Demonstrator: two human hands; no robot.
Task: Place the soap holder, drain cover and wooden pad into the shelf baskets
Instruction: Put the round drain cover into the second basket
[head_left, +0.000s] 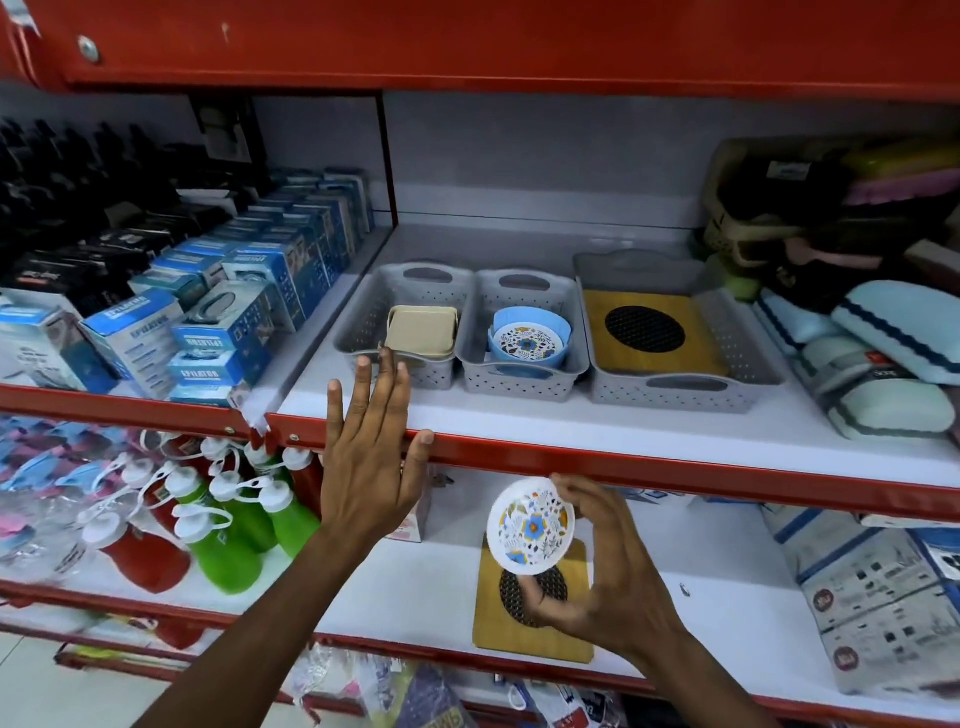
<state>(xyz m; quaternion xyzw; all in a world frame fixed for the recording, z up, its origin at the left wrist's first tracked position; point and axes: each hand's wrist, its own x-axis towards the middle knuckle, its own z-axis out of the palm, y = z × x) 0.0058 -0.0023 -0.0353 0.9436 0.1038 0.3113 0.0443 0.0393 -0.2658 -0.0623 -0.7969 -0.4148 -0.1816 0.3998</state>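
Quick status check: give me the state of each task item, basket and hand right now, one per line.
Left hand: open, empty, fingers spread near the shelf edge.
Right hand: holding the white floral round drain cover.
Left grey basket: holds beige square soap holders.
Middle grey basket: holds blue-rimmed floral drain covers.
Right grey basket: holds a wooden pad.
Second wooden pad: flat on the lower shelf.

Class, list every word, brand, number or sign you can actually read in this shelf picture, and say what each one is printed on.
"EPILATOR": on the side of the blue boxes on the upper shelf, left; on some it appears upside down.
Smaller print on those boxes: too small to read.
Label on the wrapped light-blue pad, right: too blurred.
Grey boxes on the lower shelf, right: print and round stickers unreadable.
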